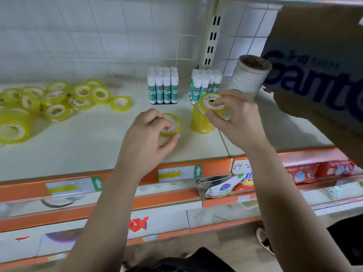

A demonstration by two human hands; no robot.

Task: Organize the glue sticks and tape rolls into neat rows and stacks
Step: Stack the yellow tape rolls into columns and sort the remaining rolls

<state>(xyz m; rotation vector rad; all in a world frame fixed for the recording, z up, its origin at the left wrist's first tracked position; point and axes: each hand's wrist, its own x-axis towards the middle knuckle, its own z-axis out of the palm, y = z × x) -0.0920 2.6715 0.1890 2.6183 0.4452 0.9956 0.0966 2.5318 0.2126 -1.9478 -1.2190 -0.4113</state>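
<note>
My left hand (150,132) grips a yellow tape roll (173,124) just above the white shelf (88,142). My right hand (233,116) holds another yellow tape roll (211,100), tilted, at the top of a short stack of yellow rolls (200,123). A loose heap of yellow tape rolls (55,101) lies at the left of the shelf. Two upright groups of white-and-teal glue sticks stand at the back: one group (163,87) in the middle and another (206,83) partly hidden behind my right hand.
A tall stack of white tape rolls (249,75) leans beside a large cardboard box (314,65) at the right. The shelf has an orange front edge (206,167) with price labels. Lower shelves hold packaged goods (225,187).
</note>
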